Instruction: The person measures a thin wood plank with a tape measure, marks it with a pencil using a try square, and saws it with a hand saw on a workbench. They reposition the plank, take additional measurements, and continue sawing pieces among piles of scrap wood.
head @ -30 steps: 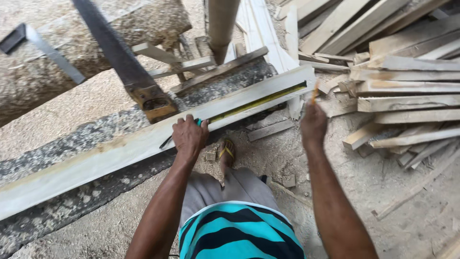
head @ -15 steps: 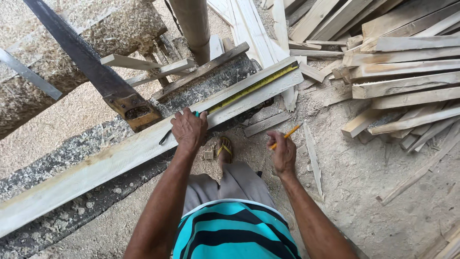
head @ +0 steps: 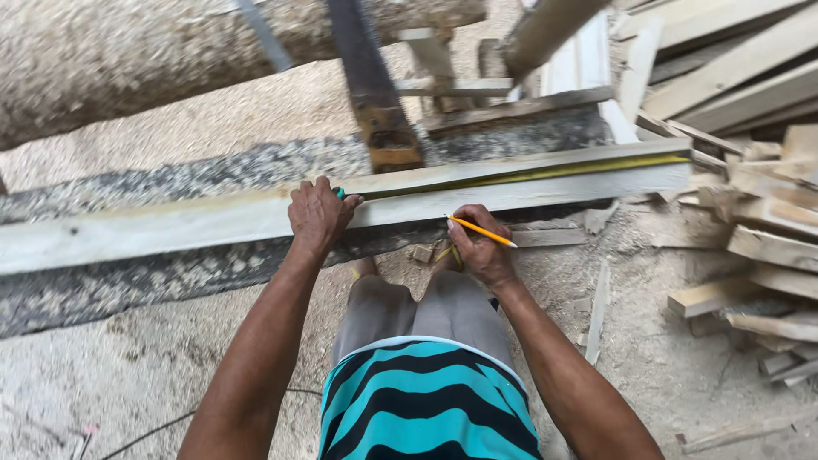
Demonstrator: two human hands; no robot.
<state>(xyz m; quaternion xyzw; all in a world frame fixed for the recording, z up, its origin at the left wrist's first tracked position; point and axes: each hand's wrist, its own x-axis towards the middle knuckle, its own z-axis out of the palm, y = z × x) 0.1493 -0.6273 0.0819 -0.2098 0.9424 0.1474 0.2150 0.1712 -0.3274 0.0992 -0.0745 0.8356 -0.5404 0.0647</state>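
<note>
A long pale wooden plank lies across the sawdust-covered bench in front of me. A yellow tape measure blade runs along its top toward the right end. My left hand presses down on the plank and holds the green tape measure case under its fingers. My right hand grips a yellow pencil, its tip at the plank's near edge.
A handsaw with a wooden handle rests behind the plank. A thick log lies at the back left. Several cut boards are piled at the right. Sawdust covers the ground.
My right hand came back from the plank's far right end to its near edge beside my left hand, pencil in its grip. My left hand stayed on the plank.
</note>
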